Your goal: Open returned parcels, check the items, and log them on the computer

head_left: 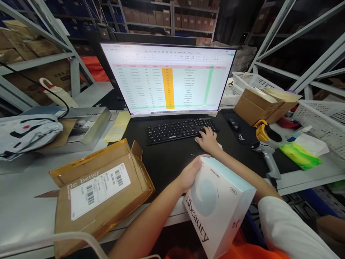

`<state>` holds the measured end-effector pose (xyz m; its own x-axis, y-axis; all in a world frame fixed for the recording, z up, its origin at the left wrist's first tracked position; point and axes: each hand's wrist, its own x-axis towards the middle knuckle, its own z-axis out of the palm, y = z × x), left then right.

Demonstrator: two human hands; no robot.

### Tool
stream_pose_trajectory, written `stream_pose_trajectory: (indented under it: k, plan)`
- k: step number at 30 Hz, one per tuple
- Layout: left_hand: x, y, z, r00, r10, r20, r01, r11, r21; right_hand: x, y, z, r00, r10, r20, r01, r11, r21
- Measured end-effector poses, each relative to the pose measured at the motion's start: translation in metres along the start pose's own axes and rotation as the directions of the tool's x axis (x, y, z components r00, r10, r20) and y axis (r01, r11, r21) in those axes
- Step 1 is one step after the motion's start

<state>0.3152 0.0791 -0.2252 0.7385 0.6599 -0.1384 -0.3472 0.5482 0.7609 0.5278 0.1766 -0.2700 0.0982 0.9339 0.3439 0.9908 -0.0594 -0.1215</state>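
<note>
My left hand [190, 174] grips the top corner of a white and pale blue box [219, 205] printed "beauty", held tilted at the table's near edge. My right hand [208, 139] rests on the right end of a black keyboard [179, 130], fingers spread over the keys, nothing in it. Behind the keyboard a wide monitor [167, 77] shows a spreadsheet with an orange column. An opened brown cardboard parcel [99, 192] with a barcode label lies to the left of my left arm.
A yellow and grey barcode scanner [265, 144] lies right of the keyboard, beside a black mouse [233, 124] and a green tissue pack [299, 155]. A brown carton [258, 106], white baskets [322, 120], a grey mailer bag [25, 133] and a metal tray [88, 124] surround the desk. Shelving stands behind.
</note>
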Motion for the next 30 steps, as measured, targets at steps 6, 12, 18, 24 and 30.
stream_pose_trajectory:
  k: [6,12,18,24,30]
  plan:
    - [0.001,0.004,0.001,0.997,0.000,-0.074,-0.001,1.000,-0.024,0.004,-0.005,0.003,1.000,-0.004,-0.010,0.005,0.997,0.081]
    - [0.005,0.005,-0.002,0.991,0.044,-0.126,-0.047,0.999,-0.022,0.001,-0.001,0.006,0.998,0.024,-0.050,-0.018,0.993,0.118]
    - [0.009,0.002,-0.008,0.968,0.145,-0.207,-0.159,0.986,-0.053,-0.001,0.002,0.010,0.997,0.005,-0.081,0.005,0.993,0.120]
    - [0.012,0.006,-0.008,0.904,0.283,-0.321,-0.316,0.948,-0.052,0.004,0.012,0.022,0.995,0.010,-0.097,0.005,0.987,0.161]
    - [0.008,0.010,-0.013,0.717,0.601,-0.352,-0.576,0.796,0.187,0.007,0.023,0.029,1.000,-0.002,-0.004,0.002,0.993,0.121]
